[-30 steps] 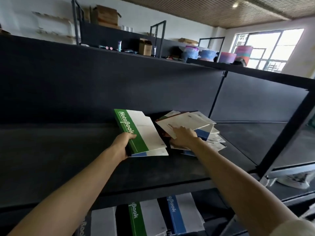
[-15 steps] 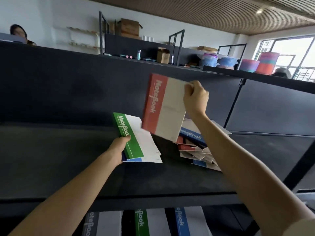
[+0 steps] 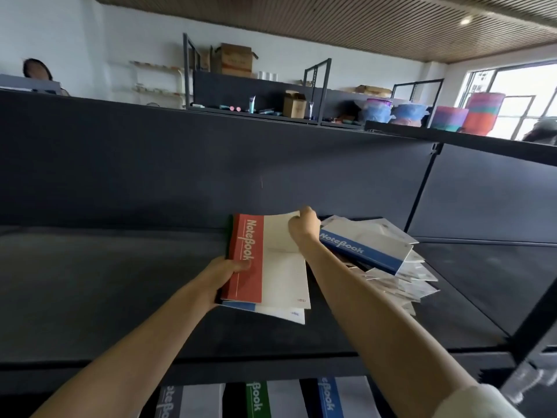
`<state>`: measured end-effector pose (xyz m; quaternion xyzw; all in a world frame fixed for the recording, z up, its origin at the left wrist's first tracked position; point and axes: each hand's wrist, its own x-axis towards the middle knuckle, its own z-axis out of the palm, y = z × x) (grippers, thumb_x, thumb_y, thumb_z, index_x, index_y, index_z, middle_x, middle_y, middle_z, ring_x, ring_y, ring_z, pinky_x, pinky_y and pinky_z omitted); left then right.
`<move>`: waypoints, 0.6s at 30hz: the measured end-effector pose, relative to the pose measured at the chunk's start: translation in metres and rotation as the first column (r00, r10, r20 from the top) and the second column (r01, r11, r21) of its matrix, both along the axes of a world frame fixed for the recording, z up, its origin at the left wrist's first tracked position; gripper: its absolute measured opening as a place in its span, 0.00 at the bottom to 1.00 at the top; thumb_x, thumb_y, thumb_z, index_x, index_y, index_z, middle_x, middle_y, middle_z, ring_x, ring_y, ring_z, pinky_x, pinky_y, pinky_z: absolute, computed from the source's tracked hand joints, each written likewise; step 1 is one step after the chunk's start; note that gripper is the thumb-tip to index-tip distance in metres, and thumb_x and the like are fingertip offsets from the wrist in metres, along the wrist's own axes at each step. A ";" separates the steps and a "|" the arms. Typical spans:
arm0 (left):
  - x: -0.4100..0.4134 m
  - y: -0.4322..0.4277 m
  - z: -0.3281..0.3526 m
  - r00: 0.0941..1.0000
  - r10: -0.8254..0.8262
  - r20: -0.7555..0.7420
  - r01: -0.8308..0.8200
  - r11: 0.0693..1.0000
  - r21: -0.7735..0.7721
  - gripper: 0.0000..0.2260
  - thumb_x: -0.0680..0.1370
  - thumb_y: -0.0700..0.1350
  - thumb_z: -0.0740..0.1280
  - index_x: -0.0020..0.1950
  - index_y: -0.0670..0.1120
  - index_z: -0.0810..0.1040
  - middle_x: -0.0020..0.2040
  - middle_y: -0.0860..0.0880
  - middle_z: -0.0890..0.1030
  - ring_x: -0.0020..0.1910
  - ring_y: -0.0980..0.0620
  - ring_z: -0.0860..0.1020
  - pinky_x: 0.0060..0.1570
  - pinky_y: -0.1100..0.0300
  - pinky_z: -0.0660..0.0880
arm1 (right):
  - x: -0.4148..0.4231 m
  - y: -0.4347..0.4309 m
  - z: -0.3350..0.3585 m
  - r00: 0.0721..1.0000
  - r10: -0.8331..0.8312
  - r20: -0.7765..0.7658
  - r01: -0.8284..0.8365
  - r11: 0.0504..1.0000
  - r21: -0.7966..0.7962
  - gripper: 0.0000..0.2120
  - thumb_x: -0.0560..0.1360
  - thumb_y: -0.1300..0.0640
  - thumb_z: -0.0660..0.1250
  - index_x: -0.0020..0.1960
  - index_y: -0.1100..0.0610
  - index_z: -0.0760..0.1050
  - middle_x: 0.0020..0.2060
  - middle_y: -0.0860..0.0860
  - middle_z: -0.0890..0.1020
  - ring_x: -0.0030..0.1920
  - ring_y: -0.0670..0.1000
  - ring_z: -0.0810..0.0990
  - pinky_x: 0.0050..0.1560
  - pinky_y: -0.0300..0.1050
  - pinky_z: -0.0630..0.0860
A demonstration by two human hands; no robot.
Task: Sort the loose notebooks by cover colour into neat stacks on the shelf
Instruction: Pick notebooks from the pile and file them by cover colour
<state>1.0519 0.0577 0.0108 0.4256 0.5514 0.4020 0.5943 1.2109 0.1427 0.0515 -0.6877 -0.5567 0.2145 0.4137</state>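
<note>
"NoteBook" runs down the red notebook (image 3: 244, 260); likewise the blue notebook (image 3: 361, 251).

Two bare hands are up: left hand (image 3: 224, 271), right hand (image 3: 304, 226). One red-spined white paper notebook (image 3: 265, 260) sits on top, with one blue-edged notebook (image 3: 241, 306) peeking out beneath. One blue-spined notebook (image 3: 364, 245) crowns the loose heap (image 3: 413, 282); the rest there can't be counted. Lower down are three more: one grey-spined notebook (image 3: 187, 399), one green-spined notebook (image 3: 271, 399), one lower blue-spined notebook (image 3: 340, 398).
</note>
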 end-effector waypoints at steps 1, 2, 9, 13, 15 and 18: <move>0.002 0.000 -0.002 1.000 0.007 -0.017 -0.007 1.000 0.001 0.19 0.77 0.45 0.67 0.66 0.42 0.70 0.55 0.42 0.79 0.49 0.44 0.78 0.51 0.51 0.73 | 0.003 0.000 0.001 0.998 0.009 0.054 -0.009 1.000 0.002 0.16 0.76 0.67 0.53 0.62 0.65 0.69 0.55 0.62 0.77 0.47 0.57 0.72 0.43 0.45 0.68; 0.002 0.001 -0.004 1.000 0.022 -0.015 -0.022 1.000 -0.002 0.20 0.77 0.45 0.67 0.67 0.42 0.69 0.57 0.42 0.78 0.49 0.44 0.78 0.51 0.51 0.73 | 0.010 -0.001 0.001 0.989 0.010 0.147 -0.011 1.000 0.007 0.14 0.77 0.66 0.54 0.61 0.64 0.68 0.55 0.61 0.77 0.48 0.58 0.73 0.44 0.46 0.69; 0.007 0.015 -0.022 0.978 0.169 0.125 -0.161 0.984 -0.070 0.16 0.77 0.42 0.67 0.64 0.42 0.70 0.43 0.45 0.77 0.40 0.47 0.77 0.35 0.55 0.71 | 0.090 -0.006 -0.032 0.640 0.109 0.761 0.206 0.929 -0.307 0.23 0.78 0.47 0.60 0.70 0.54 0.64 0.65 0.62 0.70 0.65 0.63 0.69 0.65 0.62 0.66; 0.014 0.023 -0.030 0.963 0.211 0.167 -0.197 0.976 -0.097 0.17 0.76 0.42 0.68 0.64 0.42 0.71 0.46 0.43 0.79 0.43 0.44 0.78 0.38 0.55 0.74 | 0.089 -0.004 -0.044 0.531 0.024 0.847 0.200 0.968 -0.153 0.19 0.79 0.51 0.58 0.67 0.58 0.68 0.58 0.60 0.77 0.56 0.59 0.77 0.57 0.55 0.75; 0.018 0.025 -0.030 0.964 0.207 0.169 -0.194 0.977 -0.088 0.17 0.76 0.42 0.68 0.64 0.42 0.71 0.46 0.44 0.79 0.43 0.45 0.78 0.37 0.55 0.73 | 0.084 -0.005 -0.044 0.518 -0.008 0.856 0.215 0.969 -0.121 0.17 0.79 0.54 0.58 0.65 0.59 0.68 0.57 0.59 0.78 0.55 0.59 0.78 0.56 0.53 0.76; 0.021 0.024 -0.030 0.967 0.190 0.170 -0.180 0.981 -0.074 0.16 0.77 0.42 0.67 0.64 0.42 0.71 0.45 0.45 0.78 0.42 0.46 0.78 0.36 0.55 0.73 | 0.082 -0.004 -0.042 0.449 0.010 0.894 0.213 0.970 -0.118 0.16 0.80 0.57 0.58 0.66 0.61 0.68 0.57 0.59 0.79 0.56 0.59 0.79 0.56 0.52 0.77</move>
